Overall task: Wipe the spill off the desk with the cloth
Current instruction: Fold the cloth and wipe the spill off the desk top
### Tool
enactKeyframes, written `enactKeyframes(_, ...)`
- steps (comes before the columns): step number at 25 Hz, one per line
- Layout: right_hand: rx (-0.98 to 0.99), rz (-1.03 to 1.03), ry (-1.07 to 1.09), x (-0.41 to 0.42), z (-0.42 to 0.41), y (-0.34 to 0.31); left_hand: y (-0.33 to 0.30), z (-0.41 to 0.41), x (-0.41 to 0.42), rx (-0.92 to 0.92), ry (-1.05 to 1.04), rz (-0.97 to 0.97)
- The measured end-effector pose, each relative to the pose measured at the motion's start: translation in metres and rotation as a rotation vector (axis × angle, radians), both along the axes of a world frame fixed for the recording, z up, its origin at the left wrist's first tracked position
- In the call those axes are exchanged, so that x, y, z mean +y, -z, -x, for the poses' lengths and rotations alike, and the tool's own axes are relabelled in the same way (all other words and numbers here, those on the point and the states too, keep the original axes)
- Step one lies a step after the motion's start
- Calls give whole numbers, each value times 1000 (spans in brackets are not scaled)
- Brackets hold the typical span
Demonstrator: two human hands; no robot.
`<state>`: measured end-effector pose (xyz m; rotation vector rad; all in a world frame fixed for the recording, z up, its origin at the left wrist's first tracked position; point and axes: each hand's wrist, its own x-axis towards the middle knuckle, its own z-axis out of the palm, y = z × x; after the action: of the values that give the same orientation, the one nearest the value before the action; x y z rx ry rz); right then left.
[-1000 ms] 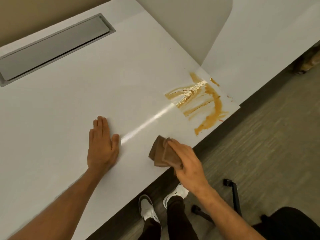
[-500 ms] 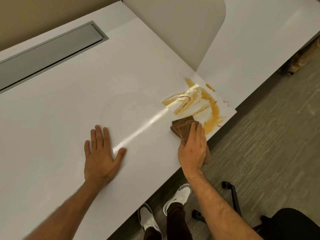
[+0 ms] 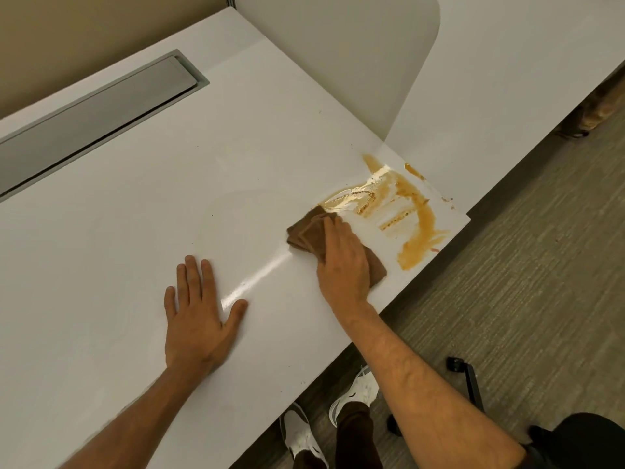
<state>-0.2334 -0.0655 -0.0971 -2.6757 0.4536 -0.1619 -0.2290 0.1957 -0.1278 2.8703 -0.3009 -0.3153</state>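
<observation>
An orange-brown spill [image 3: 416, 228] is smeared across the right front corner of the white desk [image 3: 135, 231]. A folded brown cloth [image 3: 304, 231] lies on the desk at the spill's left edge. My right hand [image 3: 345, 262] lies flat on top of the cloth and presses it onto the desk, fingers stretched toward the far left. Most of the cloth is hidden under that hand. My left hand [image 3: 196, 316] rests flat on the desk to the left, fingers spread, holding nothing.
A grey cable-tray lid [image 3: 94, 123] is set into the desk at the far left. A white partition [image 3: 338, 55] and a neighbouring desk [image 3: 507, 79] stand behind the spill. Below the desk's front edge are my white shoes [image 3: 355, 394] and a black chair base [image 3: 466, 377].
My right hand carried the cloth from the desk's front edge up to the spill and then slid it left along the spill's near edge. The left hand stayed flat.
</observation>
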Motion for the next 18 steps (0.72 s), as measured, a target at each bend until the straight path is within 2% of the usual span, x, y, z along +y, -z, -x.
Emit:
enactKeyframes(3,-36,-242,-114,5,11,-4,0,1,1,-2,3,-5)
enactKeyframes(5,-86,-428,-3,-9,5,-15,-1,0,0,-14,-1,-3)
enactKeyframes(8,-194,-487,195,-38,-29,-27,-1,1,-1,-11,1,-8)
enactKeyframes(10,-111,-396,143,-42,-50,-24,0,1,0,-20,-6,-8)
enactKeyframes(13,104,-8,50,-30,-59,-4,1,1,-1,-16,2,-6)
enactKeyframes(18,63,136,34,-24,-84,9,-1,0,-2,-6,-2,-16)
